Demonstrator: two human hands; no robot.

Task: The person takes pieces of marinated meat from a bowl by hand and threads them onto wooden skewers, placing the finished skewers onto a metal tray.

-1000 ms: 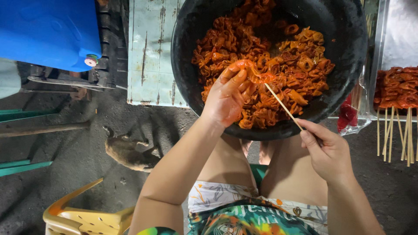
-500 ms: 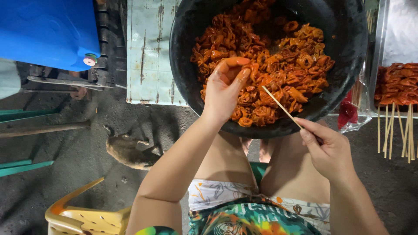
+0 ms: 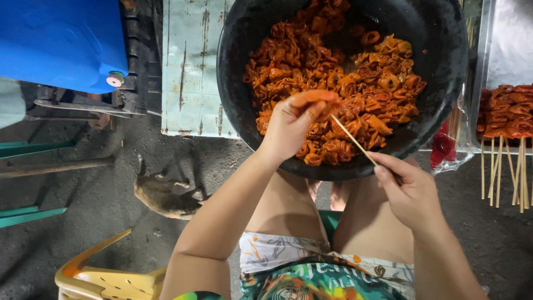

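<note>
A large black bowl full of orange marinated meat pieces rests above my knees. My left hand hovers over the near side of the pile, fingertips pinched on one orange piece. My right hand sits just below the bowl's rim and grips a thin bamboo skewer. The skewer slants up and left, and its tip reaches the piece in my left fingers.
Finished skewers of meat lie on a tray at the right, sticks hanging over its edge. A pale green metal table and a blue container stand at the upper left. A cat lies on the ground, a yellow chair below it.
My left hand has lifted a piece off the pile and brought it toward the skewer tip. The right hand has held the skewer almost still.
</note>
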